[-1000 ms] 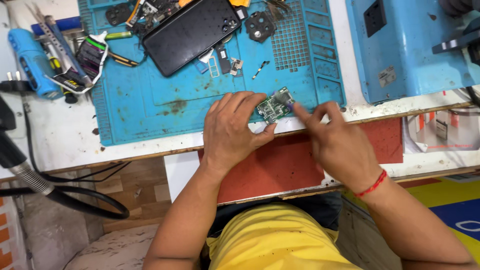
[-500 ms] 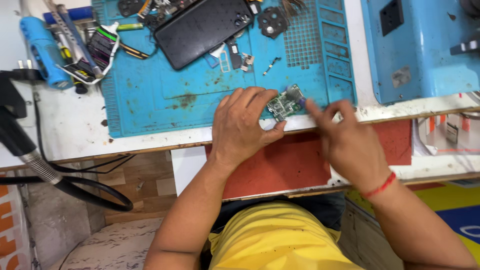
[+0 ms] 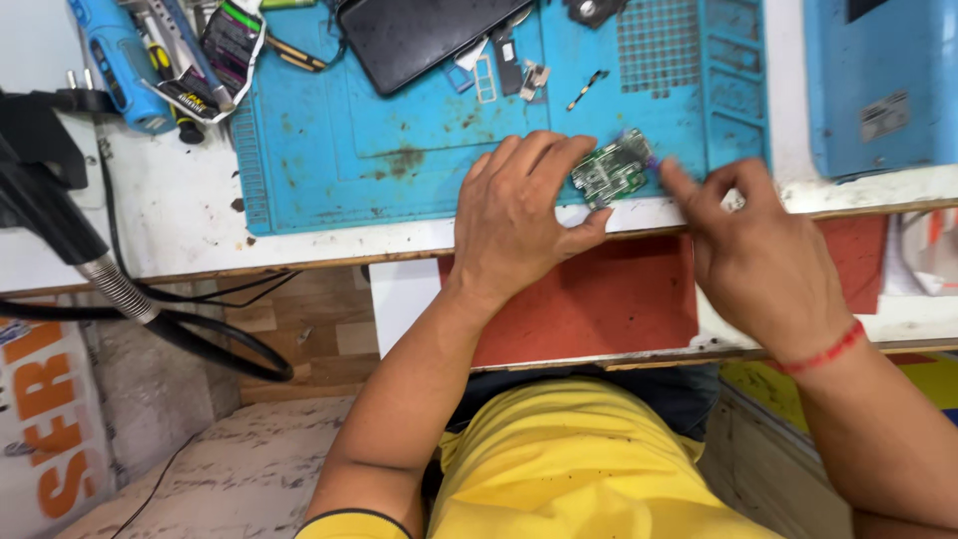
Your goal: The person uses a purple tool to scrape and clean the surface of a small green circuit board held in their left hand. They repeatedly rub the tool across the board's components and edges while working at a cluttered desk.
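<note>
Head view, looking down over a yellow shirt (image 3: 589, 469) at a bench (image 3: 180, 230). The left hand (image 3: 519, 215) lies palm down at the near edge of a blue mat (image 3: 399, 150), its fingers (image 3: 544, 160) curled and clamped on a small green board (image 3: 611, 170): the fingertips press the board's left side and the thumb rises toward its near corner. The board sits tilted, just above the mat's near edge, between the two hands. The right hand (image 3: 763, 255) reaches in from the right; its forefinger is stretched out, and the tip touches or nearly touches the board's right end, where a small purple part shows. The other right fingers are bent loosely together, and whether they pinch anything cannot be told. A red thread (image 3: 823, 349) circles the right wrist.

Beyond the left fingers, well apart, a black phone (image 3: 429, 35) lies face down on the mat, with small metal parts (image 3: 519, 75) just beside its near edge. Beyond the right fingers, the mat's gridded tray area (image 3: 659, 45). Right of the right fingers, a blue box (image 3: 878, 80) stands on the bench. Far left of the left fingers, a blue tool (image 3: 120, 60) and a battery (image 3: 232, 45) lie at the mat's corner. A ribbed hose (image 3: 120, 289) hangs off the bench's left edge. Below both hands, a red panel (image 3: 589, 304) fronts the bench.
</note>
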`<act>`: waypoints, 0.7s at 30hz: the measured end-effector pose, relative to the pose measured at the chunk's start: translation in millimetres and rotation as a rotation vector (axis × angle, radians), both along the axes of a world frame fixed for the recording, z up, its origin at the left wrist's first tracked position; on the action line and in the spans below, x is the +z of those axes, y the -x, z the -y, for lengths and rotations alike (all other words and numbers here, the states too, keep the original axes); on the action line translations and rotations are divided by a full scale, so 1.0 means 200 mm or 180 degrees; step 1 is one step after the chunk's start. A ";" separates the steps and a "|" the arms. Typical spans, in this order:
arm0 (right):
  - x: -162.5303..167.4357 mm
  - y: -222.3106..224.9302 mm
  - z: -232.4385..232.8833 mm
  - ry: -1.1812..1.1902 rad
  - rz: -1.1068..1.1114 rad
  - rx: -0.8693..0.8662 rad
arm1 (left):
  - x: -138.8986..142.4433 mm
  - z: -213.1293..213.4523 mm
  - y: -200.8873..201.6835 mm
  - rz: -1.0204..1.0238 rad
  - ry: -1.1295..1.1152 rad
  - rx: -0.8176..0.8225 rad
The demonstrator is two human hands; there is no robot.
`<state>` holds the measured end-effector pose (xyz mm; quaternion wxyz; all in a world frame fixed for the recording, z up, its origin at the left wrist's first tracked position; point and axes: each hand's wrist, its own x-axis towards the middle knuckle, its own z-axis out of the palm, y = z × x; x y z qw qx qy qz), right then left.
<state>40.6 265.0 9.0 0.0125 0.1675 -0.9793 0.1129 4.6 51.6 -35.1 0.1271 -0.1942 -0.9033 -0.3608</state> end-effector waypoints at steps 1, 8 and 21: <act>0.01 0.00 0.01 0.0020 0.0095 0.0179 | -0.01 0.00 0.00 -0.0027 -0.0002 -0.0019; -0.04 -0.01 -0.05 -0.0290 -0.0239 0.0163 | -0.04 0.03 -0.03 -0.0050 0.0055 -0.0051; -0.07 -0.03 -0.05 0.0063 0.0169 -0.0095 | 0.03 -0.02 0.00 0.0032 0.0091 0.0002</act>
